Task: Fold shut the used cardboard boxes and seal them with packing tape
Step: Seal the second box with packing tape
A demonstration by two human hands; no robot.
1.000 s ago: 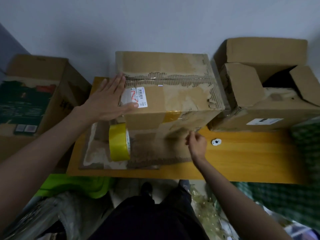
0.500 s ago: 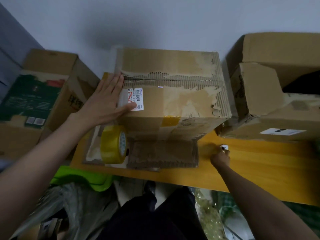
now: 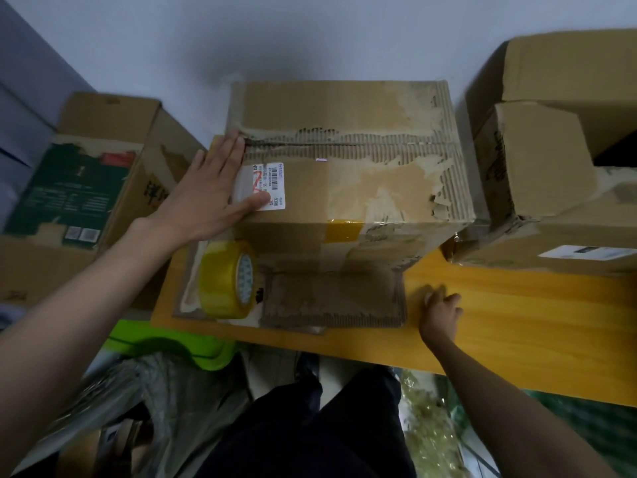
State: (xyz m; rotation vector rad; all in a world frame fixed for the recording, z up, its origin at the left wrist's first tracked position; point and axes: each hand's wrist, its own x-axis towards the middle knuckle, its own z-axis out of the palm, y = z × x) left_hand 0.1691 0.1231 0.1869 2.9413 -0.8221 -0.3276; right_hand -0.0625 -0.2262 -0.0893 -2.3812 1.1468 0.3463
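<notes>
Landmark: worn cardboard box (image 3: 348, 188) on the wooden table (image 3: 517, 322), top flaps folded down, seam torn and untaped, contents not visible. Left of it, off the table, a printed green-and-brown box (image 3: 86, 188), closed. Left arm reaches in from lower left; left hand (image 3: 206, 198) lies flat on the worn box's top left edge, fingers straight and together, thumb on the white shipping label (image 3: 267, 186), gripping nothing. Below the box's front left corner, a yellow packing tape roll (image 3: 229, 279) stands on edge on a loose cardboard sheet (image 3: 331, 298) lying flat in front of the box. Right of that sheet, right hand (image 3: 439, 313) rests palm down on the table, fingers loosely spread; whether anything is under it cannot be told. Right of the worn box, touching it, an open box (image 3: 551, 188), flaps up, interior dark.
</notes>
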